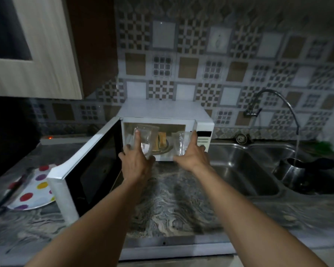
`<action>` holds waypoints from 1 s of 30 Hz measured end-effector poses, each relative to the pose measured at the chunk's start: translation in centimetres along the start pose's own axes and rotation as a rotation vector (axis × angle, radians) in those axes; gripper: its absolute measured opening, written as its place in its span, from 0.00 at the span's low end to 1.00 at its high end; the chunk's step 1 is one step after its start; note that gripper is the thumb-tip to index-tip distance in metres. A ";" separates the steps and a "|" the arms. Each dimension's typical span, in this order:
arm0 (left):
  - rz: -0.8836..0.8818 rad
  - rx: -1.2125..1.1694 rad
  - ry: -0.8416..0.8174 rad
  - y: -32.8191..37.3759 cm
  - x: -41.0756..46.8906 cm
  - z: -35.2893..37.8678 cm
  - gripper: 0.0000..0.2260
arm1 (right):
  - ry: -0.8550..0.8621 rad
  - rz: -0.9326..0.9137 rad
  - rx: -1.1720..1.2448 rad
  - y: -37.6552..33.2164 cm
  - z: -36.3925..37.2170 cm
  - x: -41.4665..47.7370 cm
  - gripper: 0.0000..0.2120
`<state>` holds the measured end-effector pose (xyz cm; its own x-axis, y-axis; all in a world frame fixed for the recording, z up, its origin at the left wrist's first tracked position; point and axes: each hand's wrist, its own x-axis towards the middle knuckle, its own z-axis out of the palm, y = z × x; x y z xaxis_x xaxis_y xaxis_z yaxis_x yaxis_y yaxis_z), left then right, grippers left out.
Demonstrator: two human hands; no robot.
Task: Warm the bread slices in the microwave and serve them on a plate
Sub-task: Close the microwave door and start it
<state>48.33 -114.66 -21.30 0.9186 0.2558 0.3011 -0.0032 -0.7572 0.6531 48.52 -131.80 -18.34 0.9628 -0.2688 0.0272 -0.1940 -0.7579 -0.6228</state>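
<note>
A white microwave [162, 109] stands on the counter with its door [89, 170] swung open to the left. Inside, bread slices [161, 140] stand on the glass turntable [167, 149]. My left hand [136, 160] grips a clear glass [146, 136] at the left of the opening. Held by my right hand [193, 155], a second clear glass [179, 143] is at the right of the opening. A polka-dot plate [34, 191] lies on the counter to the left, partly hidden by the door.
A dark utensil [14, 187] lies across the polka-dot plate. A steel double sink [245, 170] is to the right, with a tap [274, 101] running water into a metal pot [295, 170]. Marbled counter [172, 207] spreads before the microwave. An upper cabinet [33, 47] hangs at top left.
</note>
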 end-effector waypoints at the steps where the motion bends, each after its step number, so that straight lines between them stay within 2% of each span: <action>1: 0.012 -0.005 0.015 0.8 0.7 -0.7 0.43 | 0.017 -0.005 0.011 -0.8 -0.8 0.2 0.61; 6: 0.040 0.017 0.036 3.6 4.6 -2.2 0.43 | 0.029 -0.036 0.019 -3.7 -3.9 2.9 0.59; 14: 0.003 0.097 0.005 5.7 13.3 -0.2 0.44 | 0.044 -0.052 0.009 -6.5 -5.2 12.1 0.58; 20: -0.092 0.119 -0.028 6.2 20.1 3.6 0.45 | -0.007 -0.038 -0.018 -7.2 -3.8 19.8 0.60; 25: -0.087 0.196 0.010 5.8 23.4 6.4 0.45 | -0.027 -0.042 -0.047 -7.2 -1.8 24.5 0.59; 30: -0.055 0.245 0.042 5.9 25.9 8.3 0.44 | -0.008 -0.127 -0.075 -7.1 0.1 27.2 0.56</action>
<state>75.36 -117.55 -15.43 0.8974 0.3219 0.3017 0.1470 -0.8629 0.4834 76.09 -133.64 -13.25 0.9819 -0.1635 0.0954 -0.0840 -0.8279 -0.5546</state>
